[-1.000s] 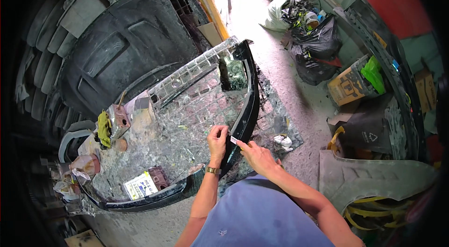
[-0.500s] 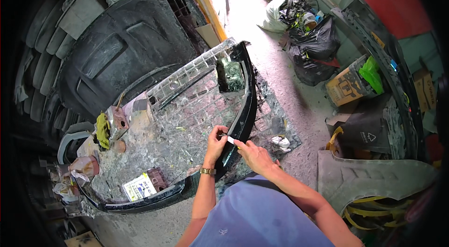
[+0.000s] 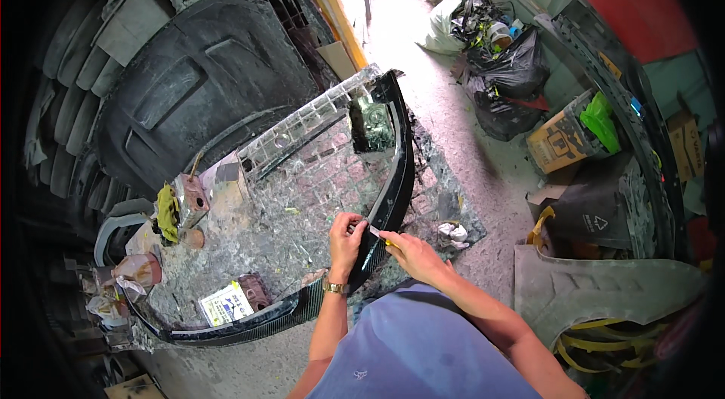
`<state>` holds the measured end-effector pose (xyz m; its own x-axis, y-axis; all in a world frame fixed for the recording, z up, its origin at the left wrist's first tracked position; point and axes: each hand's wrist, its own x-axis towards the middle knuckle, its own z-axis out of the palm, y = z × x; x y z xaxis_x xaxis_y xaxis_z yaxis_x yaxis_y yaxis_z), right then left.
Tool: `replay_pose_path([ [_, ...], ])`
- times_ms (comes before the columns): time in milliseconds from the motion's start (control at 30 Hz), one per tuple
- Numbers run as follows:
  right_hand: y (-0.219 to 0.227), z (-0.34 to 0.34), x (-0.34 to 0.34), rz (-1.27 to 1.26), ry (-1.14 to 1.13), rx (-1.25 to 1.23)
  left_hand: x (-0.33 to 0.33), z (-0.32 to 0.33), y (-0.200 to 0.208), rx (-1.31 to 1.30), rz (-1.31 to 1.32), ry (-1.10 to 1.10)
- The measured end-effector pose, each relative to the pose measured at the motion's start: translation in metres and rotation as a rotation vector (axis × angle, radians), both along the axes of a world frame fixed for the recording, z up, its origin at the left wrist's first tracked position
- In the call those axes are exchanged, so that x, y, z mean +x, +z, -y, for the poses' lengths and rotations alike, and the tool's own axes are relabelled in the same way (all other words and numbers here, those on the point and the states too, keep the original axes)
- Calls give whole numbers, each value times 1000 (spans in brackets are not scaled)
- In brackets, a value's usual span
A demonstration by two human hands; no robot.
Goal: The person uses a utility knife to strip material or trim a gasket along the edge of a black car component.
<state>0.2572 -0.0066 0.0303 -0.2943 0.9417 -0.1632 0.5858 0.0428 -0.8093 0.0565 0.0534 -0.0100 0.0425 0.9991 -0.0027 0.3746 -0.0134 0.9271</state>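
In my right hand (image 3: pixel 414 254) is a slim utility knife (image 3: pixel 388 242) with a pale flat blade and some yellow on its body. The blade points left toward the fingertips of my left hand (image 3: pixel 346 240). Those fingers are curled in a pinch over the inner edge of a long curved black bumper lip (image 3: pixel 400 165); whatever is between them is too small to make out. The lip has a carbon-weave look along its near side and curves around a stained, cluttered worktable (image 3: pixel 294 225). A watch is on my left wrist.
A black car hood (image 3: pixel 204 82) leans behind the table. On the table stand a metal can (image 3: pixel 192 195) and a printed white label card (image 3: pixel 225 305). To the right are black garbage bags (image 3: pixel 513 70), a cardboard box (image 3: pixel 560 142) and a grey fender (image 3: pixel 604 278).
My left hand has shifted slightly down and left, its fingers more curled. The knife has tilted, its blade now slanting up toward the left fingertips. My right hand has moved down a little.
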Motion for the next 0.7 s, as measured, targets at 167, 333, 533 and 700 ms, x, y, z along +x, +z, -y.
replay_pose_path([
  [167,9,9,5,11,2,-29,6,-3,-2,216,11,-37],
  [333,10,13,7,-8,-14,-38,7,0,-7,197,111,56],
  [533,12,13,8,-34,-20,5,3,-2,-3,286,10,-91],
  [700,12,12,8,-47,-24,37,10,-2,6,259,-58,-76],
])
